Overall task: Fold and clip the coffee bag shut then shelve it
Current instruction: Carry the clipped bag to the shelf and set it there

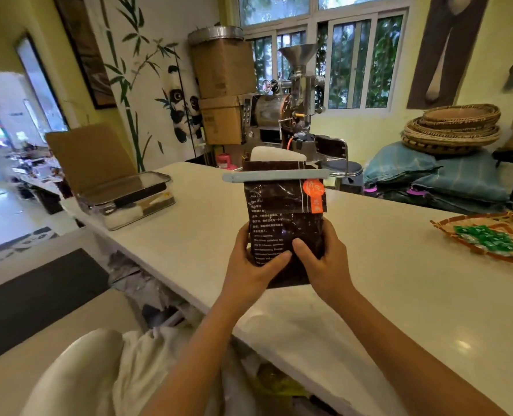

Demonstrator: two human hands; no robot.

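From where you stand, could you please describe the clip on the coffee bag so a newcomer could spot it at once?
Start at the long white counter, where the left hand and right hand hold an upright dark brown foil coffee bag. Across its folded top runs a pale blue plastic bar clip, lying level. It alone is wider than the bag, jutting past both edges.

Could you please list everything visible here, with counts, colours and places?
dark brown foil coffee bag: one, upright, centre, held over the counter
pale blue plastic bag clip: one, across the bag's folded top
white stone counter: one, foreground
clear lidded plastic box: one, counter's left end
flat woven orange tray: one, far right, holding green packets
steel coffee roaster: one, by the window
brown cardboard boxes: two stacked, beside the roaster
round woven baskets: a stack, right background
left hand: gripping the bag's lower left
right hand: gripping the bag's lower right
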